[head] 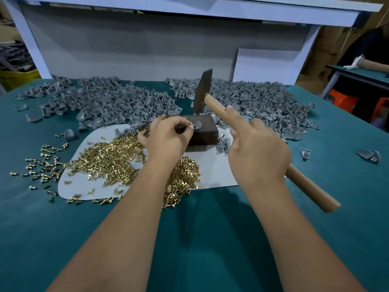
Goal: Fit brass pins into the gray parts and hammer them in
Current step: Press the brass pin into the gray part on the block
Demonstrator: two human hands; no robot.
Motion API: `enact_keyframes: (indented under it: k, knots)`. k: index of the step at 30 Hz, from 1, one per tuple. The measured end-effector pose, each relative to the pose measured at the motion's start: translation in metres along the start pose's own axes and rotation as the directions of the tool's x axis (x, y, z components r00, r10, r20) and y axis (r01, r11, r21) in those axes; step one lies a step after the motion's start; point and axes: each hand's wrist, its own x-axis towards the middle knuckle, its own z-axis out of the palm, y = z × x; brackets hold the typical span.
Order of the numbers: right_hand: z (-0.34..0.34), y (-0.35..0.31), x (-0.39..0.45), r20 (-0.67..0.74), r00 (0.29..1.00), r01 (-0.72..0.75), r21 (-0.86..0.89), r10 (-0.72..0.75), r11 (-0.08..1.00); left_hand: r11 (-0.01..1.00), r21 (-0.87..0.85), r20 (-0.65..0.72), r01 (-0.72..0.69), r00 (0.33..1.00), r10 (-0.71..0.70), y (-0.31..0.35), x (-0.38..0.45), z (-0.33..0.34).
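Nowhere legible writing; left hand (168,135) pinching gray part (195,125), right hand (257,152) gripping hammer (203,91)

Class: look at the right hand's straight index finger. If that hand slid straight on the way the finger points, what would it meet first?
The right hand points along the hammer handle, so it would probably meet the hammer head first; depth is unclear.

A teal-covered table (210,239) carries two heaps of gray parts (117,102) along its far side, a white sheet (212,171) strewn with brass pins (109,159), some of them spilled onto the cloth at the left, and a dark block (202,133) resting on the sheet.
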Motion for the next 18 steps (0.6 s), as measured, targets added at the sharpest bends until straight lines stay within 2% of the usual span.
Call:
enact_keyframes:
  k: [1, 5, 10, 13, 18]
  knots:
    - [-0.0009, -0.0005, -0.0004, -0.015, 1.000, -0.004, 0.003, 0.004, 1.000, 1.000, 0.005, -0.001, -0.007, 1.000, 0.007, -0.0001, 0.0000, 0.0003]
    - [-0.0003, -0.0014, -0.0017, 0.094, 0.995, 0.014, -0.013, -0.013, 1.000, 1.000, -0.012, 0.007, 0.019, 1.000, -0.019, 0.0009, -0.0005, -0.0013]
    - [-0.0028, -0.0051, -0.0039, 0.001, 1.000, 0.016, 0.023, -0.016, 1.000, 1.000, 0.008, -0.022, -0.030, 0.999, 0.030, 0.0002, -0.0012, 0.0000]
    - [-0.0006, 0.0001, -0.0025, 0.112, 0.994, 0.000, -0.033, 0.004, 0.999, 1.000, -0.022, 0.013, -0.015, 1.000, 0.015, 0.0001, -0.0022, -0.0020]
    - [-0.0004, -0.0025, -0.0035, -0.008, 1.000, -0.016, 0.037, 0.017, 0.999, 0.999, -0.016, -0.020, -0.050, 0.999, 0.050, -0.0007, -0.0019, -0.0011]
